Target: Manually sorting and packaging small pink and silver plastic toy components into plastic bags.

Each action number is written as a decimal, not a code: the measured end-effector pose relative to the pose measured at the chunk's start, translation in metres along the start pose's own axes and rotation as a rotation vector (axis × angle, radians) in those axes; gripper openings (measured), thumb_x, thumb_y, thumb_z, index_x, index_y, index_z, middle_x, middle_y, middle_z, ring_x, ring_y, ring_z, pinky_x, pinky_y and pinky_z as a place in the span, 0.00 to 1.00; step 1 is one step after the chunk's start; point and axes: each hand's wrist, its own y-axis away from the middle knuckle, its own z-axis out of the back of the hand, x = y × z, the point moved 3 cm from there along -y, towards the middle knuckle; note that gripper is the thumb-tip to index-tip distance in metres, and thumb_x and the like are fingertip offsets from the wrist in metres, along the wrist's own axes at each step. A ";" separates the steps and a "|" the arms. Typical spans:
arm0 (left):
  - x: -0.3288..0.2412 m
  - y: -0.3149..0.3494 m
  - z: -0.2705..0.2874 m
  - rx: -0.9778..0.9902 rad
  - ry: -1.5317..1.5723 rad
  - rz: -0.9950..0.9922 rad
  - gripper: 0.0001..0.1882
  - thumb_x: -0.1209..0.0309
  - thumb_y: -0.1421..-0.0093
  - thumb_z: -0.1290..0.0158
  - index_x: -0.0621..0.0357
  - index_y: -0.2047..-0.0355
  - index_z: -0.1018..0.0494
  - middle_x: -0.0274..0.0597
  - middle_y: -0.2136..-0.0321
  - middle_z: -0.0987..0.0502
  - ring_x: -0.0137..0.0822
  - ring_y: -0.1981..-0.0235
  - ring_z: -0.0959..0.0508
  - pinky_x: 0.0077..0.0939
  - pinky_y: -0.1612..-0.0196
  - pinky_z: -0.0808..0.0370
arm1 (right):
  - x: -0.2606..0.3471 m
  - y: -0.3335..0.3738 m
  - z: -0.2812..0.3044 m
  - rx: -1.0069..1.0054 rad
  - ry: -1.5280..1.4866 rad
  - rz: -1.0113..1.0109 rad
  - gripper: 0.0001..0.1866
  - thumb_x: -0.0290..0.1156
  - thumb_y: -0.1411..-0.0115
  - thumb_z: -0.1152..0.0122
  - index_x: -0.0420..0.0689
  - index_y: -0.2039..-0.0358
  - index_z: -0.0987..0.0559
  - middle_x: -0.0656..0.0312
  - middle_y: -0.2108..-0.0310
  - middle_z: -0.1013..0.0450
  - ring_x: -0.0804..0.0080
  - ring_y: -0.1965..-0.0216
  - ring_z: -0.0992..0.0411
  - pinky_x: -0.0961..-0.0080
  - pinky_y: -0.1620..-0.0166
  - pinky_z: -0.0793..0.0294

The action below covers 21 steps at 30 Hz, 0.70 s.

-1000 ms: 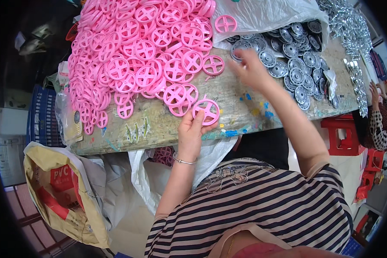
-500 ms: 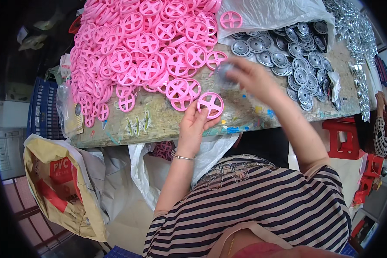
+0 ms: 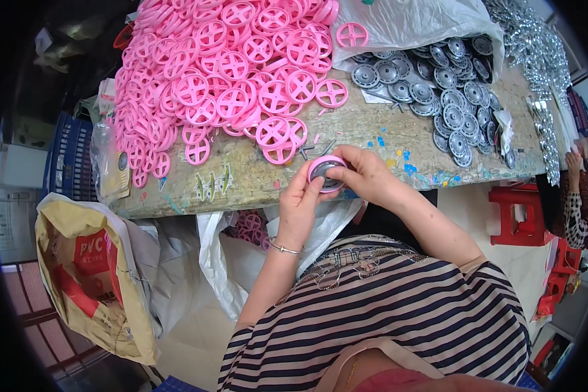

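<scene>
Over the front edge of the table, my left hand (image 3: 298, 201) is closed round the edge of a pink plastic wheel (image 3: 312, 164). My right hand (image 3: 371, 176) meets it from the other side, its thumb pressing on a grey round disc (image 3: 321, 172) that lies within the wheel's pink rim. Fingers cover part of both pieces, so how deep the disc sits cannot be seen. A heap of pink four-spoked wheels (image 3: 232, 101) spreads beyond my left hand. Farther right lies a pile of grey discs (image 3: 452, 117), partly under a white plastic sack (image 3: 411, 23).
Small grey rods (image 3: 305, 151) and coloured scraps lie on the worn table (image 3: 372, 121). A yellow paper sack (image 3: 52, 228) stands open at the left, and a white sack (image 3: 225, 281) hangs below the table. Red stools (image 3: 519, 215) and another person's arm (image 3: 573, 176) are at the right.
My right hand has come down and left with the grey disc, which now lies against the pink wheel. Both hands now hold the two pieces together; grey rods show on the table.
</scene>
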 end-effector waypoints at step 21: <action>-0.024 0.079 0.114 -0.443 -0.593 0.118 0.15 0.66 0.32 0.58 0.65 0.56 0.27 0.45 0.64 0.21 0.31 0.61 0.21 0.22 0.62 0.24 | 0.049 -0.098 -0.005 -0.160 0.651 0.187 0.17 0.43 0.40 0.45 0.42 0.60 0.24 0.51 0.60 0.26 0.51 0.61 0.28 0.60 0.59 0.28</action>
